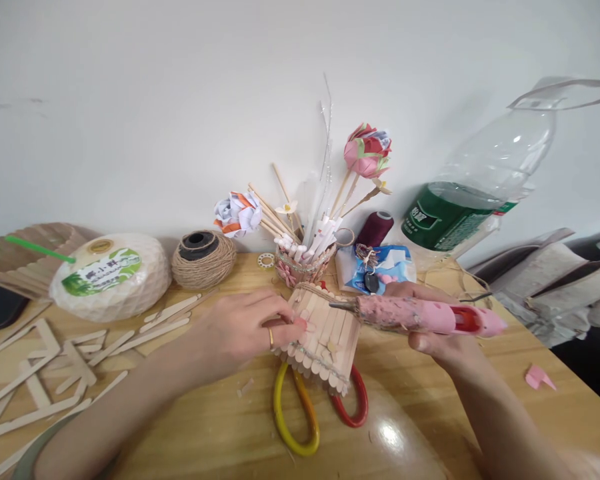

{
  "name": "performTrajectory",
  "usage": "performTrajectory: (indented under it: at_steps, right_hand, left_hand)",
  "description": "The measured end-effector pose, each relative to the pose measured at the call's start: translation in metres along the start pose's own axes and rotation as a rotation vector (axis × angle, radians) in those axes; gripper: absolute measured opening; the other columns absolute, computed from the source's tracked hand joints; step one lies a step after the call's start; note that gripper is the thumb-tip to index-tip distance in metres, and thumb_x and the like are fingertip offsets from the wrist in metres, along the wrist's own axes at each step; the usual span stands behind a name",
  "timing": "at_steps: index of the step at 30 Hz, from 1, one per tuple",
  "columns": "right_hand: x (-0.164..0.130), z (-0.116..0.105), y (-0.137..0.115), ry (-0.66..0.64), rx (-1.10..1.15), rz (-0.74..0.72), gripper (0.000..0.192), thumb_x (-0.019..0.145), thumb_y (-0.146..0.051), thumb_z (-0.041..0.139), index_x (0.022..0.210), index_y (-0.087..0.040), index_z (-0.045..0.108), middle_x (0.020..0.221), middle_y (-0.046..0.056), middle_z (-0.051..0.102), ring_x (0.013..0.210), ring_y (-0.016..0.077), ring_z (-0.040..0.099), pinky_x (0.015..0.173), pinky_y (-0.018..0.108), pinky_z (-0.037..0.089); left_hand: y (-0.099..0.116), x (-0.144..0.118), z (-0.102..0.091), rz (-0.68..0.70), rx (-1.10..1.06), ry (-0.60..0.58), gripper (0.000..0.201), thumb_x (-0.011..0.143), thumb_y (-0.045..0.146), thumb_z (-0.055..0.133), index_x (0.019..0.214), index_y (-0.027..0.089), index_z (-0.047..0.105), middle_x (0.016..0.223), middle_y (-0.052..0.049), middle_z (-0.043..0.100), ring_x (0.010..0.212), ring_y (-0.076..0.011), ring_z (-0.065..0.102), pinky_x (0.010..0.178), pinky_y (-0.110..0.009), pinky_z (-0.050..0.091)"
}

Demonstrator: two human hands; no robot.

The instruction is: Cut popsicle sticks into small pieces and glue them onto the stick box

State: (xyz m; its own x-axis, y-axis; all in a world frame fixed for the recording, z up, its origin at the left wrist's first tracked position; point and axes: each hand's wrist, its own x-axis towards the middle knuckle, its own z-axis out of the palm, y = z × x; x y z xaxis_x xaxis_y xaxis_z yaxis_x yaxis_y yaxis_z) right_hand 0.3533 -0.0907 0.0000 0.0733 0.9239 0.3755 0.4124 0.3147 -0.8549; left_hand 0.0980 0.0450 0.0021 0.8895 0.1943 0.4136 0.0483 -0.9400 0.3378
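Head view: your left hand rests on the stick box, fingers curled down and fingertips pressing a small pale piece against its slatted side, so the box stays put on the counter while you work. Your right hand is closed round the pink glue gun, held level with its nozzle touching the top edge of the box, aimed just beside the spot your left fingers pin. The box sits at the middle of the counter, on top of the scissors, whose yellow and red loops stick out beneath it toward you. Loose sticks lie spread to your left, within easy reach. Behind the box stand a jar of paper flowers, a twine ball, a dark thread spool and a clear bottle, all against the wall and well clear of the gun.
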Motion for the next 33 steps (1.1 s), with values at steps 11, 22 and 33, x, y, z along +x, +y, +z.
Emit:
performTrajectory:
  at_steps: [11,22,33]
  right_hand:
    - [-0.0006,-0.0008,0.0001,-0.014,-0.008,-0.012,0.037,0.071,-0.059,0.066,0.076,-0.023,0.059,0.065,0.0,0.055,0.059,0.017,0.048,0.052,0.029,0.036]
    - [0.0009,-0.0005,0.0,-0.009,-0.018,-0.023,0.038,0.071,-0.06,0.066,0.075,-0.023,0.059,0.066,0.001,0.055,0.06,0.0178,0.049,0.051,0.03,0.037]
    - [0.0,0.0015,-0.0001,0.013,0.026,-0.01,0.037,0.07,-0.059,0.067,0.076,-0.023,0.061,0.067,0.001,0.055,0.06,0.017,0.048,0.053,0.03,0.038]
  left_hand:
    - [0.0008,-0.0016,0.0013,-0.17,-0.07,-0.059,0.015,0.093,0.033,0.048,0.097,0.025,0.06,0.09,0.006,0.067,0.078,-0.0086,0.062,0.068,-0.021,0.044]
    - [-0.0005,-0.0026,0.0012,-0.068,-0.001,-0.046,0.017,0.094,0.031,0.047,0.101,0.026,0.061,0.092,0.004,0.066,0.08,-0.0106,0.061,0.066,-0.021,0.043]
    - [-0.0033,-0.0031,-0.0045,0.07,0.079,-0.08,0.027,0.094,0.016,0.041,0.111,0.028,0.058,0.099,0.001,0.064,0.08,-0.0105,0.06,0.066,-0.02,0.045]
